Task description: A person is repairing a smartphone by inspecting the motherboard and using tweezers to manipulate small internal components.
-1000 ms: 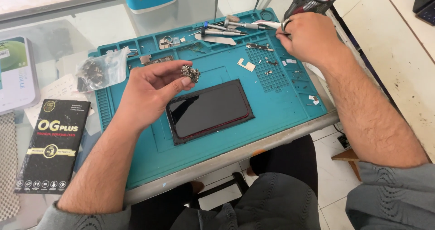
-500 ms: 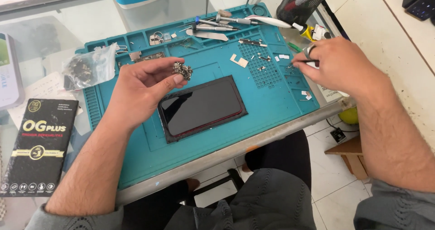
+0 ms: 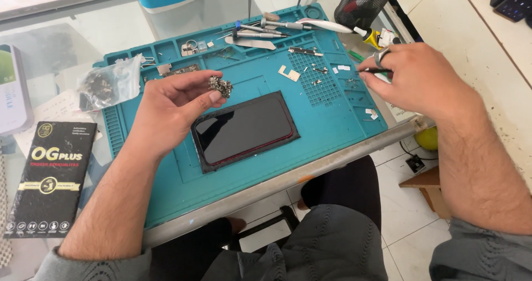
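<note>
A small metal part [image 3: 220,85] is pinched between thumb and fingertips of the left hand [image 3: 172,106], raised just above the teal work mat [image 3: 166,176] and over the upper left corner of the dark phone screen [image 3: 244,129], which lies flat on the mat. A slim dark tool [image 3: 372,70] is clamped in the closed fingers of the right hand [image 3: 415,79] at the mat's right edge. Loose small parts [image 3: 316,73] are scattered on the gridded area between the hands. A clear bag [image 3: 108,84] is noted at the mat's left edge, a black box [image 3: 47,176] beside it on the glass table [image 3: 66,32].
</note>
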